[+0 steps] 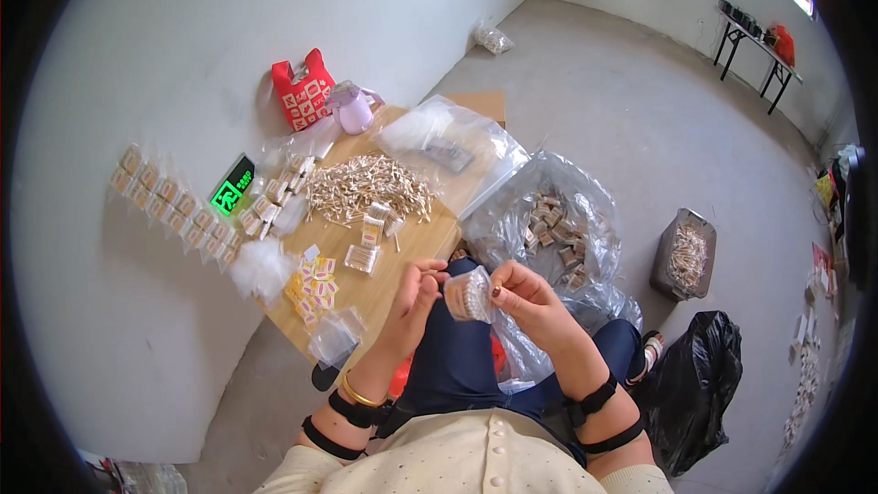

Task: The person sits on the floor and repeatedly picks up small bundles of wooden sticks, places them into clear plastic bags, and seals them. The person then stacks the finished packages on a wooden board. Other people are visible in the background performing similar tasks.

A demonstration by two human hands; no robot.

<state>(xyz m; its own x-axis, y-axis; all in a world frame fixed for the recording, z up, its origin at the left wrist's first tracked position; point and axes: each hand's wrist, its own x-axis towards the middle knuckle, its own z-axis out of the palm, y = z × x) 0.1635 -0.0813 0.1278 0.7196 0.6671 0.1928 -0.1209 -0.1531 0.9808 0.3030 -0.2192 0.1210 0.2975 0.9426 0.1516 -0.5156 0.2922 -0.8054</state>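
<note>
A small clear bag of cotton swabs [468,296] is held above my lap. My right hand [529,300] pinches its right edge between thumb and fingers. My left hand [416,300] is beside the bag's left edge, its fingers loosely stretched and slightly apart; whether a fingertip touches the bag is hard to see. On the wooden table [430,242] ahead lie a heap of loose cotton swabs [370,187], two bundled packs of swabs [368,242], yellow and white label cards [313,288] and empty clear bags [337,337].
Filled packs [174,201] line the table's left side by a green lit sign [233,185]. A lilac jug [351,108] and red bag [302,91] stand behind. To the right are a large plastic sack of packs [585,206], a grey bin of swabs [686,256] and a black bag [695,393].
</note>
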